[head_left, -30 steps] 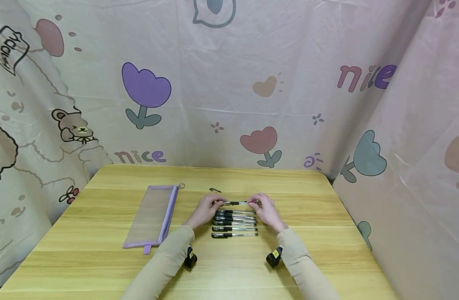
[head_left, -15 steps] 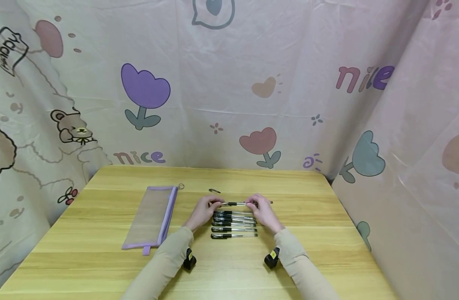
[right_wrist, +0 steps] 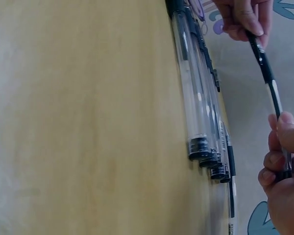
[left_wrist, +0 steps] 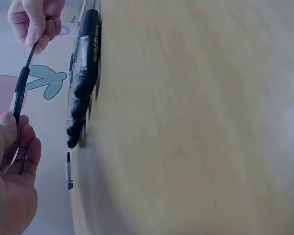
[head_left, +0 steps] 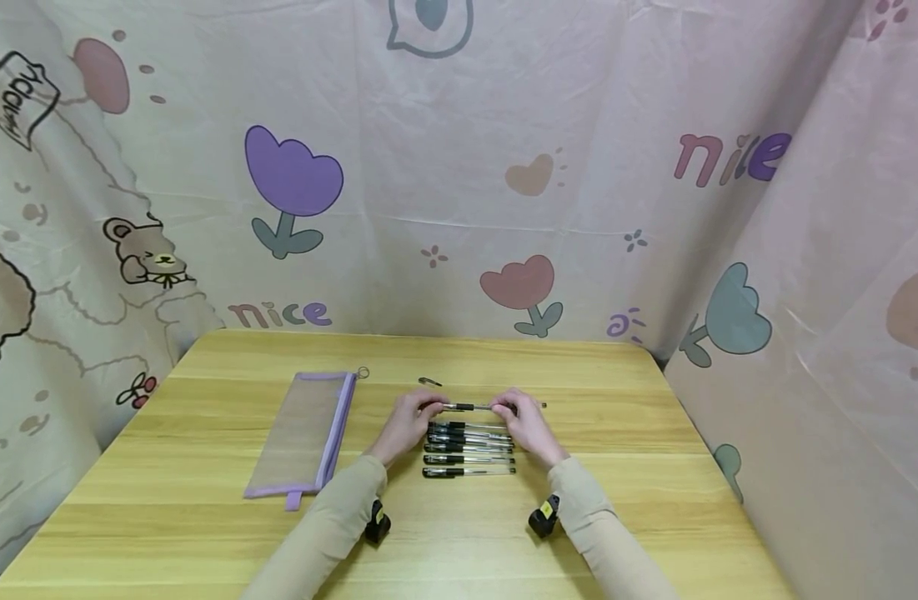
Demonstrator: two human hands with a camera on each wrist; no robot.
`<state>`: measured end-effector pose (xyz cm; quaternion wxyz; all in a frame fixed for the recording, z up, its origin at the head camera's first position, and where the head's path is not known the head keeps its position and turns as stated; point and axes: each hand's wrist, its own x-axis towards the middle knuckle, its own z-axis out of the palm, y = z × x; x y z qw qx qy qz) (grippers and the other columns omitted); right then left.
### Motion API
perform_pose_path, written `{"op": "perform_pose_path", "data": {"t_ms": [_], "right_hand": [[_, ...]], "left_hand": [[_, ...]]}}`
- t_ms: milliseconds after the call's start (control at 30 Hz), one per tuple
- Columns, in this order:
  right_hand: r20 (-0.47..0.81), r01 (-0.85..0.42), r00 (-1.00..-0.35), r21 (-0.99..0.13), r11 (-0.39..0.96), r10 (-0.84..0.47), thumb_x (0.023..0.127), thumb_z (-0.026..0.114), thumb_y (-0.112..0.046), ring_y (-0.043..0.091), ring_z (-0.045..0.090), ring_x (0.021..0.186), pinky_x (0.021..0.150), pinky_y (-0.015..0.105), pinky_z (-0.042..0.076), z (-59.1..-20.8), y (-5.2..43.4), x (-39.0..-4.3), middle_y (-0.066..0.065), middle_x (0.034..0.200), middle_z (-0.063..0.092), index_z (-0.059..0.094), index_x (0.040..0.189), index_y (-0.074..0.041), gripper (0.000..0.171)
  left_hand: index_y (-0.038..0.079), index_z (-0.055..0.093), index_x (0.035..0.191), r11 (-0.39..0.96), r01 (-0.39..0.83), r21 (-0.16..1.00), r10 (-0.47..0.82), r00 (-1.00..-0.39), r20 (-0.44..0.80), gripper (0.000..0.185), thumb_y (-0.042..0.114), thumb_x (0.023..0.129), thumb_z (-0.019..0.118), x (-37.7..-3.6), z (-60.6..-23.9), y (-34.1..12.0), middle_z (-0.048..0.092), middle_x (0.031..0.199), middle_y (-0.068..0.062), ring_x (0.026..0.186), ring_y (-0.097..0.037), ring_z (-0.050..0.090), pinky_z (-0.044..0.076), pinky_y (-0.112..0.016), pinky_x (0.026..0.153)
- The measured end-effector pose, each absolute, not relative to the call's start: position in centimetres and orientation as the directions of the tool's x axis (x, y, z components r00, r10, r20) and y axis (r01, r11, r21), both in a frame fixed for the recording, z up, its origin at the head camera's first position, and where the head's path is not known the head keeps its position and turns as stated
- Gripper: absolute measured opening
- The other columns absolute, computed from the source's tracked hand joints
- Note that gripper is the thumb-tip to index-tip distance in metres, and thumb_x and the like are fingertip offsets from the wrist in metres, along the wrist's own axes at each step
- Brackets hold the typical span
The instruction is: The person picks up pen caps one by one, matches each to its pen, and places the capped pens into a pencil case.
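Note:
Both hands hold one pen (head_left: 466,407) level above the table, just beyond a row of several black-and-clear pens (head_left: 469,450). My left hand (head_left: 426,407) pinches the pen's clear end (left_wrist: 17,105) between thumb and fingers. My right hand (head_left: 508,408) pinches the other end; in the left wrist view the right hand (left_wrist: 35,36) grips a thin dark part of the pen. In the right wrist view the held pen (right_wrist: 267,78) runs from the left hand (right_wrist: 252,29) down to the right hand (right_wrist: 282,142), beside the row of pens (right_wrist: 196,98).
A flat mesh pencil case with purple trim (head_left: 304,433) lies left of the hands on the wooden table (head_left: 203,533). A small dark piece (head_left: 429,381) lies behind the hands, another small piece (head_left: 543,405) right of them. Printed cloth walls stand close at the back and right.
My right hand has shifted slightly left along the pen, and a small dark piece now shows on the table to its right. The row of pens has not moved.

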<state>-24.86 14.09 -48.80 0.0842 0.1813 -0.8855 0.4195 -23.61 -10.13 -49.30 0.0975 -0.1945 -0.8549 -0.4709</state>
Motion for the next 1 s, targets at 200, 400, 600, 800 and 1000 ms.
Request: {"op": "perform_pose_path", "data": {"t_ms": [200, 400, 600, 800, 1000], "right_hand": [[0.293, -0.385, -0.922, -0.746, 0.543, -0.251, 0.095, 0.065, -0.004, 0.018, 0.065, 0.089, 0.081, 0.025, 0.054, -48.7, 14.3, -24.8, 0.009, 0.099, 0.073, 0.075, 0.099, -0.004, 0.011], [0.263, -0.367, -0.928, -0.771, 0.520, -0.265, 0.095, 0.065, -0.007, 0.016, 0.063, 0.091, 0.080, 0.023, 0.052, -48.6, 14.6, -24.8, 0.012, 0.103, 0.073, 0.075, 0.102, -0.003, 0.012], [0.233, -0.336, -0.937, -0.803, 0.493, -0.259, 0.093, 0.066, -0.003, 0.013, 0.064, 0.090, 0.079, 0.021, 0.052, -49.2, 15.3, -25.1, 0.014, 0.105, 0.074, 0.073, 0.108, 0.000, 0.017], [0.202, -0.293, -0.953, -0.806, 0.515, -0.226, 0.090, 0.068, 0.002, 0.013, 0.062, 0.082, 0.074, 0.019, 0.050, -49.7, 16.2, -25.5, 0.012, 0.093, 0.073, 0.072, 0.107, 0.001, 0.017], [0.207, -0.296, -0.953, -0.782, 0.549, -0.220, 0.088, 0.070, 0.002, 0.013, 0.063, 0.079, 0.074, 0.020, 0.051, -49.8, 16.4, -25.7, 0.009, 0.086, 0.072, 0.072, 0.100, 0.000, 0.012]], "left_hand": [[0.006, 0.074, 0.110, 0.476, 0.416, 0.775, 0.255, -0.909, 0.331, 0.018, 0.004, 0.098, 0.061, -23.6, -48.9, -10.3, 0.074, 0.111, -0.011, 0.102, -0.024, 0.069, 0.057, -0.034, 0.089], [0.004, 0.073, 0.112, 0.451, 0.407, 0.794, 0.275, -0.910, 0.310, 0.019, 0.005, 0.099, 0.060, -23.9, -49.0, -10.6, 0.073, 0.112, -0.012, 0.101, -0.025, 0.068, 0.057, -0.030, 0.088], [0.001, 0.072, 0.113, 0.445, 0.378, 0.812, 0.240, -0.924, 0.299, 0.019, 0.003, 0.099, 0.059, -24.0, -49.2, -10.9, 0.073, 0.116, -0.013, 0.109, -0.029, 0.068, 0.056, -0.043, 0.097], [0.000, 0.071, 0.117, 0.481, 0.309, 0.820, 0.184, -0.951, 0.250, 0.021, 0.004, 0.099, 0.059, -24.0, -49.5, -11.0, 0.073, 0.116, -0.014, 0.110, -0.030, 0.067, 0.054, -0.047, 0.097], [0.000, 0.070, 0.114, 0.542, 0.253, 0.802, 0.168, -0.967, 0.192, 0.019, 0.005, 0.098, 0.060, -24.1, -49.7, -10.5, 0.073, 0.110, -0.013, 0.103, -0.028, 0.068, 0.056, -0.045, 0.093]]}}
